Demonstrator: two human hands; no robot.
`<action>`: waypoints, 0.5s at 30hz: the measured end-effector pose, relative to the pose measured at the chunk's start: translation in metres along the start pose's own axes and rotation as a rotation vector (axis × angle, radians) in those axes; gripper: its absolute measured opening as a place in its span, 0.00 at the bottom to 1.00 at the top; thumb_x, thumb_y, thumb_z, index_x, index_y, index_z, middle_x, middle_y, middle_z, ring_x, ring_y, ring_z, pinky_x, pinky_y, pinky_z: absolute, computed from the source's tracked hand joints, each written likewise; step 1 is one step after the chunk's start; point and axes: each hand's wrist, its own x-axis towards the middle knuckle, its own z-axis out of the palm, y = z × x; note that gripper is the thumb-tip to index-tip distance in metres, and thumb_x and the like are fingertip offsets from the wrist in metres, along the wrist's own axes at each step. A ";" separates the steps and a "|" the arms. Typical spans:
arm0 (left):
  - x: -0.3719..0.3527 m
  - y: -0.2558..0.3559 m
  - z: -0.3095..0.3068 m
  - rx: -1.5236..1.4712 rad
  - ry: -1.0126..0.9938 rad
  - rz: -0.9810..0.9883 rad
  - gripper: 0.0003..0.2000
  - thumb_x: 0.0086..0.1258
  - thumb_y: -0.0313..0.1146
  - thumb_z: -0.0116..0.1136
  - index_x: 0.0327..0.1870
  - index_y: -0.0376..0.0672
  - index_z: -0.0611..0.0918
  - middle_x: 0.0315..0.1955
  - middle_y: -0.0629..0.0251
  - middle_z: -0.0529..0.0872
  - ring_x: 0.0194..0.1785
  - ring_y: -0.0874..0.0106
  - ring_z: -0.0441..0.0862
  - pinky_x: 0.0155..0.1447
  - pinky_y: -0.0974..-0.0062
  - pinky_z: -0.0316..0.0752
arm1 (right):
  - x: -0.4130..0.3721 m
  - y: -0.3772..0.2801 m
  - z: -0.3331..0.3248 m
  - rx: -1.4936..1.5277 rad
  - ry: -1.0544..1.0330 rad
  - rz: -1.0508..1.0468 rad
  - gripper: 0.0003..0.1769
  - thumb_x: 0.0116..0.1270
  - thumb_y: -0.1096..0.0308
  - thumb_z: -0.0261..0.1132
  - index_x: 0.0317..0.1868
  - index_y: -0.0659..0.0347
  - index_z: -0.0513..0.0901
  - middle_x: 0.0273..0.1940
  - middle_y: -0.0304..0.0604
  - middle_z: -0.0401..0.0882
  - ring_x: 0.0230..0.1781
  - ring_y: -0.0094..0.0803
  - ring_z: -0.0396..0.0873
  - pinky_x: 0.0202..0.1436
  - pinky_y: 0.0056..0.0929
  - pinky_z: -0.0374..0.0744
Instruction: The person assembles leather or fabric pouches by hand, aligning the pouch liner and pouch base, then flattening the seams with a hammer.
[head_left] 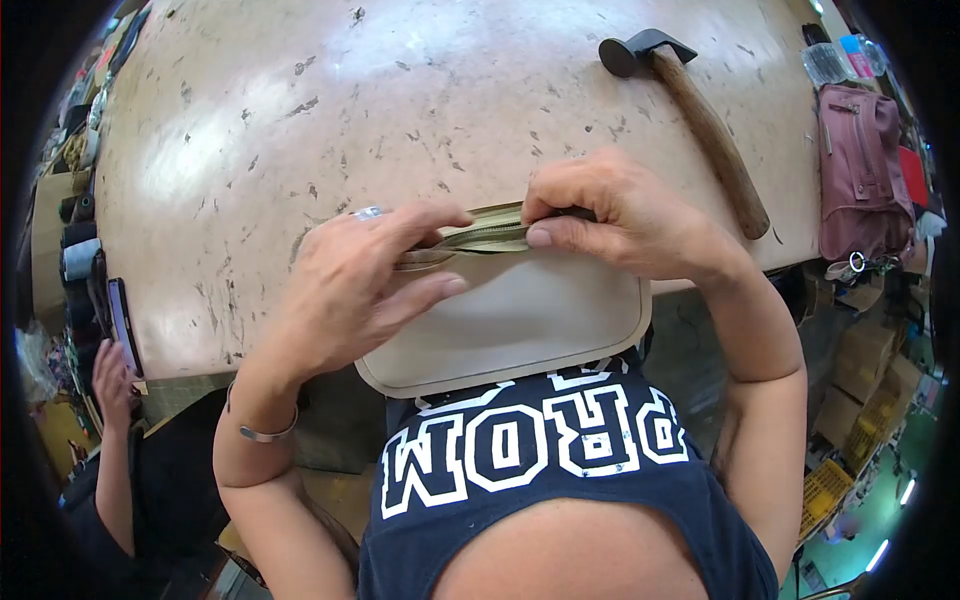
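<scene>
A cream-coloured bag point(520, 315) with a rounded, stitched edge lies at the table's near edge, against my shirt. Along its top opening runs a zipper point(485, 235) on olive-green tape. My right hand point(610, 215) pinches the zipper edge between thumb and bent fingers, toward the right end. At the left end, my left hand point(350, 280) grips the bag's top edge. Its thumb rests on the front panel, its index finger reaches over the opening, and the other fingertips are partly hidden. A silver ring point(368, 213) is on this hand.
A hammer point(705, 130) with a wooden handle lies on the scuffed table point(400, 100) beyond my right hand. A pink bag point(862, 170) and plastic bottles point(828, 62) stand at the right. Another person's hand point(115, 382) and a phone point(122, 325) show at the left.
</scene>
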 end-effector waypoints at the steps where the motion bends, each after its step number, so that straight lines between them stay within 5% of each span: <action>1: -0.004 -0.005 -0.003 0.009 0.009 0.006 0.14 0.56 0.27 0.61 0.44 0.37 0.78 0.36 0.56 0.83 0.37 0.65 0.81 0.43 0.74 0.74 | -0.001 0.001 0.000 0.000 0.001 -0.004 0.08 0.59 0.69 0.63 0.31 0.67 0.77 0.24 0.46 0.73 0.24 0.36 0.72 0.29 0.29 0.69; 5: -0.011 -0.010 -0.009 -0.085 0.011 0.073 0.14 0.53 0.21 0.60 0.42 0.38 0.78 0.33 0.59 0.81 0.33 0.66 0.80 0.38 0.72 0.76 | 0.000 0.004 0.001 0.013 0.011 -0.034 0.09 0.59 0.68 0.63 0.30 0.67 0.76 0.23 0.46 0.72 0.24 0.37 0.71 0.28 0.30 0.68; 8: -0.016 -0.018 0.001 0.240 0.191 0.287 0.10 0.54 0.23 0.59 0.38 0.42 0.79 0.33 0.65 0.80 0.30 0.69 0.78 0.29 0.76 0.72 | -0.001 0.005 0.001 0.006 0.023 -0.044 0.10 0.59 0.67 0.63 0.30 0.67 0.76 0.23 0.46 0.72 0.24 0.37 0.71 0.29 0.30 0.69; 11: -0.021 -0.018 0.007 0.551 0.215 0.449 0.11 0.48 0.20 0.62 0.34 0.39 0.78 0.32 0.62 0.80 0.29 0.68 0.78 0.31 0.74 0.75 | -0.002 0.006 0.001 0.009 0.025 -0.024 0.09 0.58 0.68 0.63 0.30 0.67 0.76 0.23 0.47 0.73 0.24 0.38 0.72 0.29 0.31 0.70; 15: -0.012 -0.010 0.000 0.277 0.112 0.329 0.08 0.52 0.27 0.64 0.32 0.39 0.79 0.30 0.63 0.80 0.28 0.69 0.78 0.31 0.74 0.74 | -0.003 0.001 0.001 0.010 0.009 0.024 0.07 0.56 0.71 0.63 0.31 0.67 0.77 0.24 0.49 0.75 0.25 0.40 0.73 0.31 0.31 0.72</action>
